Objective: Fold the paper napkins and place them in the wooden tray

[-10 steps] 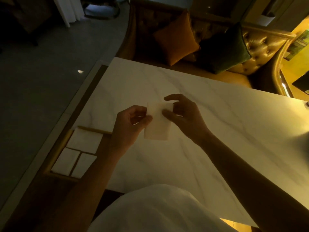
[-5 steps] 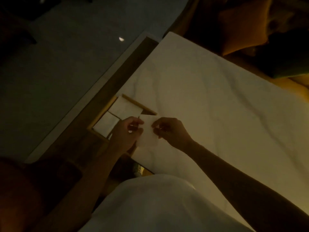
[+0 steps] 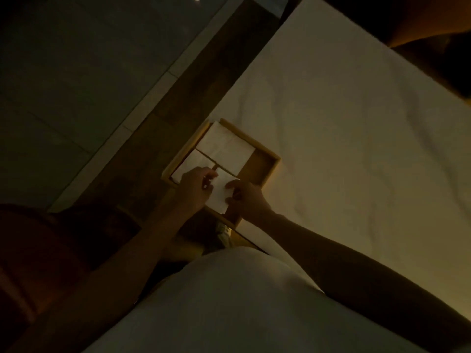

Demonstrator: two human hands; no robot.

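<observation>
A folded white paper napkin (image 3: pixel 221 193) hangs just over the near part of the wooden tray (image 3: pixel 270 165). My left hand (image 3: pixel 195 188) pinches its left edge and my right hand (image 3: pixel 246 200) pinches its right edge. The tray sits at the left edge of the marble table (image 3: pixel 344 149). Inside it lie a large folded napkin (image 3: pixel 225 149) at the far end and a smaller one (image 3: pixel 192 163) to the left, partly hidden by my left hand. The tray's right part shows bare wood.
A dark wooden strip and grey floor (image 3: pixel 76 72) run along the table's left edge. My white shirt (image 3: pixel 229 301) fills the bottom of the view. An orange cushion (image 3: pixel 420 26) shows at the top right. The scene is dim.
Both hands have carried the napkin left from over the table's middle to over the tray. The camera has turned left and down, so the tray now sits mid-frame.
</observation>
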